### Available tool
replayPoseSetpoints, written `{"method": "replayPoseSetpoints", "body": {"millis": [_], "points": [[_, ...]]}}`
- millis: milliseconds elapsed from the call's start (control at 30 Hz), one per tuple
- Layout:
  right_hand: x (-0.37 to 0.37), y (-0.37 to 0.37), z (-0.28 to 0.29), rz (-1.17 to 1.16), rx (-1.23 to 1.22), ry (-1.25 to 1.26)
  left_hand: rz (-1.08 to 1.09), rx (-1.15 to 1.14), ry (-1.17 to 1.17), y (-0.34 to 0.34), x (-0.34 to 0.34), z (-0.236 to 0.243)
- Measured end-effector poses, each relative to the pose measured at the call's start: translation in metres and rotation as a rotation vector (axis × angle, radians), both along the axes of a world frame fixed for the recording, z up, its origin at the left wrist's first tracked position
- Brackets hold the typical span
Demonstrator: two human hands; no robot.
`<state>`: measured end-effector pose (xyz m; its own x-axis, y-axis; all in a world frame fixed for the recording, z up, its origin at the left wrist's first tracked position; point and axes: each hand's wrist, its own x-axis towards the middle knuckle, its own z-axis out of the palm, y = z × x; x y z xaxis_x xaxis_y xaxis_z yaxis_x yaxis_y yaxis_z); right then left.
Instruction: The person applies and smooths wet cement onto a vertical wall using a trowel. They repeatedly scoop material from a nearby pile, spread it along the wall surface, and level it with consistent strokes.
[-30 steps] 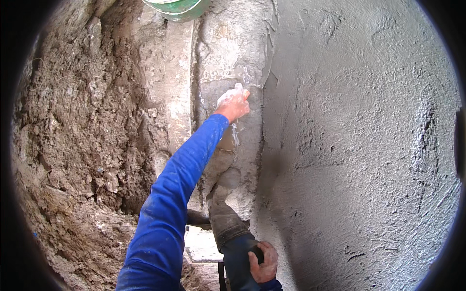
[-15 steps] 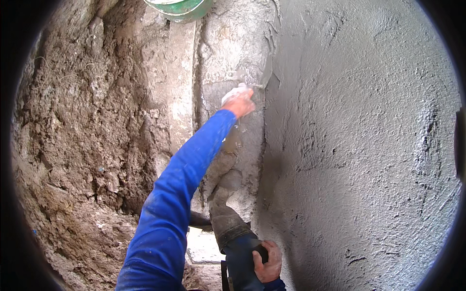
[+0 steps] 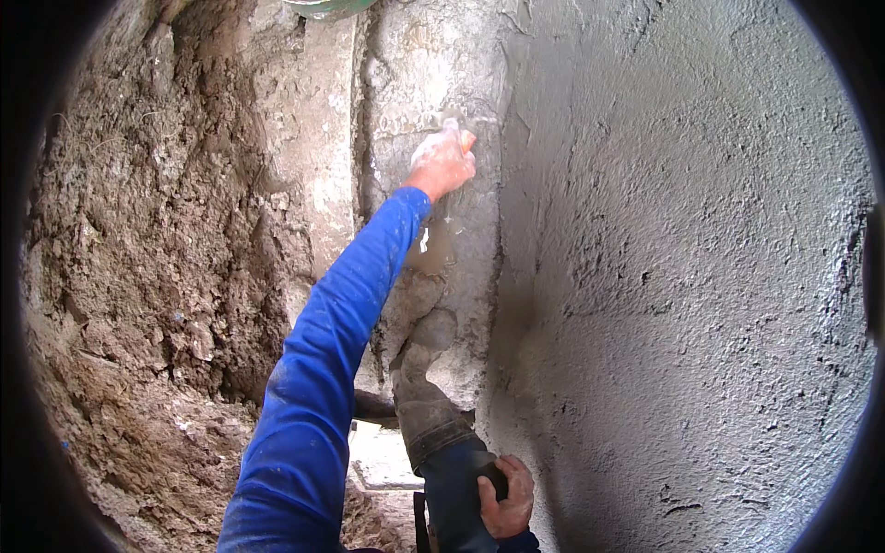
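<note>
My left hand (image 3: 441,162), at the end of a blue sleeve, reaches out along a grey concrete ledge (image 3: 433,60). Its pale, coated fingers are closed on a small orange-handled tool (image 3: 467,141); the working end is hard to make out, at a rough seam across the ledge. A wet patch lies just below that hand. My right hand (image 3: 505,498) grips my dark-clad knee (image 3: 456,488), fingers curled round it. The muddy grey boot (image 3: 422,401) below the knee is on the same ledge.
Rough brown earth (image 3: 157,240) rises on the left, beside a paler concrete band (image 3: 309,111). Grey, coarsely plastered surface (image 3: 682,276) fills the right side. The bottom of a green bucket (image 3: 327,7) shows at the top edge. A light slab (image 3: 383,461) lies below the ledge.
My left hand has moved a little forward along the ledge with the tool. The view has shifted slightly, so less of the bucket shows. My right hand stays on the knee.
</note>
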<state>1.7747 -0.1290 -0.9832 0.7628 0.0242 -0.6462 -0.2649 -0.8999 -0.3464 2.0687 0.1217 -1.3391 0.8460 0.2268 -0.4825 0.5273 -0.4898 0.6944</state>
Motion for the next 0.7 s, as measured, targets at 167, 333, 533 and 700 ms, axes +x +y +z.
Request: {"method": "replayPoseSetpoints", "body": {"millis": [167,333,533,700], "points": [[0.005,-0.002,0.001,0.027,0.02,0.004,0.042,-0.118,0.032,0.015,0.051,-0.042],[0.007,0.005,0.001,-0.012,-0.003,0.009,-0.036,-0.057,0.037,0.009,0.087,0.01],[0.005,0.003,0.0,0.064,0.008,0.007,0.029,0.049,-0.073,-0.023,0.022,0.031],[0.01,0.007,-0.005,0.057,0.029,-0.036,0.194,-0.069,-0.07,-0.035,-0.025,-0.006]]}}
